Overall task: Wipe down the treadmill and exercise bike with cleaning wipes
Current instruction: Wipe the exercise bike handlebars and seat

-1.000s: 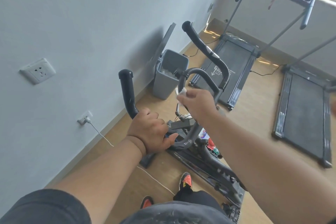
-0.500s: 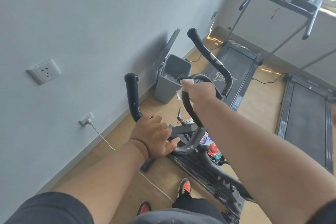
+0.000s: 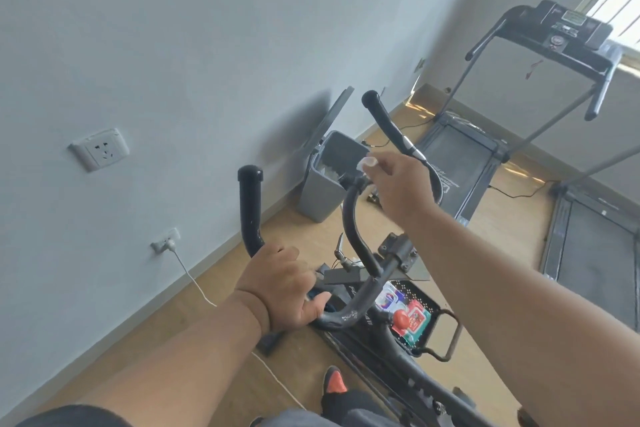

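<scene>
The exercise bike's black handlebar [image 3: 356, 236] rises in front of me, with its left horn [image 3: 251, 208] and right horn [image 3: 384, 121] pointing up. My left hand [image 3: 280, 288] grips the base of the left horn. My right hand [image 3: 398, 184] pinches a small white wipe [image 3: 367, 163] at the top of the handlebar's centre loop, above the grey bin. A treadmill [image 3: 460, 156] with a black console [image 3: 568, 35] stands at the far right wall. A second treadmill deck [image 3: 595, 253] lies at the right edge.
An open grey waste bin [image 3: 322, 191] with white wipes inside stands by the wall. A black basket [image 3: 415, 319] on the bike holds a colourful packet. A white cable [image 3: 194, 281] runs from a low wall plug across the wood floor. My orange shoe [image 3: 334, 381] is below.
My right hand with the wipe has moved up and forward along the centre loop to its top. My left hand has stayed on the left horn. The view has tilted upward.
</scene>
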